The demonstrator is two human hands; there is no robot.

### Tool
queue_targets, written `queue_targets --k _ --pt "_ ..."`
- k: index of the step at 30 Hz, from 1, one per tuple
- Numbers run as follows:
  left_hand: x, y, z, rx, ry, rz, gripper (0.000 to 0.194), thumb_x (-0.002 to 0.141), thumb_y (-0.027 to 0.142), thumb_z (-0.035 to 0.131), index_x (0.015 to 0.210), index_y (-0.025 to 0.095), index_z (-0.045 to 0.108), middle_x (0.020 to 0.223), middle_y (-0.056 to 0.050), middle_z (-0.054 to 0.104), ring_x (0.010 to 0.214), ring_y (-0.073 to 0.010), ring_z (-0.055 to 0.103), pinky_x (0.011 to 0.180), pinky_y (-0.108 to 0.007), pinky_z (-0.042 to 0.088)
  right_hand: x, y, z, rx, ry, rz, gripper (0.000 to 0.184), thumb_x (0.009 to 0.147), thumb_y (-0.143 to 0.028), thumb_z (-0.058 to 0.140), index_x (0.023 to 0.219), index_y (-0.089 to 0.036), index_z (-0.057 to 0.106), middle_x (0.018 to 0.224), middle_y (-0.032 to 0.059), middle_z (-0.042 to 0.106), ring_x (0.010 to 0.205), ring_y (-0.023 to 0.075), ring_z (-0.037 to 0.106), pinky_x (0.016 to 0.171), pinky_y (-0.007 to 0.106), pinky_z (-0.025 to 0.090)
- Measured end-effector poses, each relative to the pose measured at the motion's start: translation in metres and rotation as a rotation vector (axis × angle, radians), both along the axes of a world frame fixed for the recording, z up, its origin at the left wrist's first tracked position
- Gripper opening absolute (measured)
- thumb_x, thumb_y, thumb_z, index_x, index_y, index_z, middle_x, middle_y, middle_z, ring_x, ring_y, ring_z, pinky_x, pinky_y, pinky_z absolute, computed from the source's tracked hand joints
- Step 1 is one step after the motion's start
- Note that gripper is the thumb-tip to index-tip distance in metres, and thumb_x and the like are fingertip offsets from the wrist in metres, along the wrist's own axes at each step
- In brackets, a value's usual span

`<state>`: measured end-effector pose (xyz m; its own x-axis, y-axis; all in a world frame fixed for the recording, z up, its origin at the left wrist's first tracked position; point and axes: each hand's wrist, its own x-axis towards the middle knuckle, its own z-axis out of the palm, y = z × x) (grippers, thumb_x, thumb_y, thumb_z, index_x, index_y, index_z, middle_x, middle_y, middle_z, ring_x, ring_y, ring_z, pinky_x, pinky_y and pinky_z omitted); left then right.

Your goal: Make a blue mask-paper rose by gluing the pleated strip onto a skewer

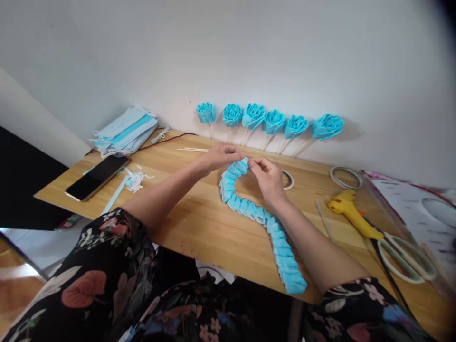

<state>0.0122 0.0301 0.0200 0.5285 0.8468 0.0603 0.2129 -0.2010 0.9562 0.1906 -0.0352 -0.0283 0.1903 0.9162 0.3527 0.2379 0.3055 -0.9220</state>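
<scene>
A long pleated blue strip (245, 207) curves over the wooden table (199, 223), its lower end reaching the front edge. Fingers of my left hand (223, 156) are closed at the strip's upper end. My right hand (267, 176) pinches that same end from the other side, thumb and forefinger together. Just what lies between the fingertips is too small to make out beyond the strip's edge. Behind my hands, several blue folded roses (274, 122) on thin sticks lean against the wall.
Face masks (126, 129) are stacked at the back left, near a phone (98, 176) and white scraps (135, 181). To the right lie a yellow glue gun (352, 216), scissors (406, 256) and a tape roll (345, 177). Thin sticks (192, 149) rest behind my left hand.
</scene>
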Motion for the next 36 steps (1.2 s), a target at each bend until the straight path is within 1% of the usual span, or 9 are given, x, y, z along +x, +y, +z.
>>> queue_targets --k 6,12,16,20,22,25,28,32,36 --pt "0.001 0.001 -0.01 -0.097 -0.177 0.122 0.017 0.078 0.029 0.073 0.072 0.014 0.068 0.073 0.0 0.068 0.069 -0.0112 0.059 0.071 -0.025 0.048 0.0 -0.001 0.003 -0.023 0.079 0.051 0.028 0.089 -0.048 0.064 0.082 -0.024 0.077 0.081 0.0007 0.076 0.082 0.0198 0.068 0.082 0.034 0.054" --pt "-0.003 -0.002 -0.014 -0.074 -0.174 0.072 0.018 0.081 0.03 0.072 0.074 0.014 0.067 0.073 0.0 0.066 0.068 -0.0119 0.059 0.069 -0.025 0.048 -0.001 0.0 0.0 -0.072 0.06 0.062 0.019 0.08 -0.042 0.073 0.079 -0.023 0.075 0.078 -0.0015 0.073 0.076 0.0162 0.064 0.077 0.03 0.051" --pt "-0.001 -0.002 -0.017 -0.02 -0.219 0.049 0.015 0.082 0.028 0.072 0.081 0.015 0.067 0.077 -0.001 0.066 0.072 -0.0127 0.06 0.071 -0.026 0.048 -0.001 0.001 0.0 -0.038 0.013 0.052 0.018 0.081 -0.04 0.07 0.076 -0.022 0.073 0.075 -0.0019 0.072 0.072 0.0154 0.062 0.076 0.03 0.05" --pt "-0.001 -0.004 -0.015 0.168 -0.316 0.178 0.016 0.087 0.028 0.068 0.098 0.017 0.068 0.089 -0.002 0.068 0.082 -0.0137 0.061 0.076 -0.026 0.048 -0.002 0.0 0.003 -0.006 -0.027 -0.04 0.017 0.082 -0.038 0.068 0.075 -0.022 0.071 0.072 -0.0015 0.071 0.07 0.0155 0.062 0.073 0.03 0.048" --pt "-0.002 -0.008 -0.011 0.307 -0.285 0.229 0.012 0.089 0.028 0.065 0.093 0.017 0.067 0.089 -0.002 0.068 0.083 -0.0141 0.06 0.078 -0.027 0.048 -0.002 -0.002 0.005 0.0 -0.044 -0.076 0.017 0.081 -0.037 0.067 0.074 -0.022 0.07 0.07 -0.0014 0.07 0.069 0.0155 0.061 0.071 0.03 0.048" --pt "-0.002 -0.018 -0.004 0.565 -0.107 0.227 0.01 0.088 0.023 0.064 0.08 0.018 0.067 0.082 -0.002 0.067 0.08 -0.0158 0.059 0.078 -0.031 0.045 -0.004 -0.005 0.01 0.015 -0.08 -0.105 0.018 0.082 -0.036 0.066 0.072 -0.022 0.069 0.071 -0.0011 0.071 0.069 0.0159 0.062 0.072 0.03 0.048" --pt "0.0 -0.028 -0.001 0.781 0.105 0.218 0.011 0.089 0.02 0.066 0.08 0.019 0.071 0.083 -0.004 0.068 0.085 -0.0195 0.06 0.081 -0.036 0.041 -0.007 -0.009 0.015 0.064 -0.125 -0.111 0.018 0.083 -0.036 0.067 0.073 -0.022 0.07 0.071 -0.001 0.071 0.07 0.0162 0.063 0.073 0.03 0.048" --pt "0.002 -0.035 0.001 0.897 0.265 0.238 0.012 0.093 0.023 0.067 0.084 0.02 0.075 0.085 -0.005 0.067 0.087 -0.0222 0.058 0.083 -0.04 0.036 -0.01 -0.013 0.018 0.115 -0.187 -0.118 0.015 0.084 -0.035 0.068 0.076 -0.022 0.071 0.071 -0.0006 0.072 0.071 0.0172 0.064 0.073 0.03 0.049" --pt "0.001 -0.035 0.001 0.931 0.296 0.231 0.012 0.093 0.026 0.069 0.085 0.023 0.077 0.085 -0.005 0.067 0.088 -0.0224 0.057 0.083 -0.04 0.034 -0.011 -0.014 0.018 0.157 -0.252 -0.138 0.015 0.085 -0.035 0.067 0.076 -0.023 0.07 0.072 0.0004 0.072 0.071 0.0187 0.064 0.074 0.032 0.05"
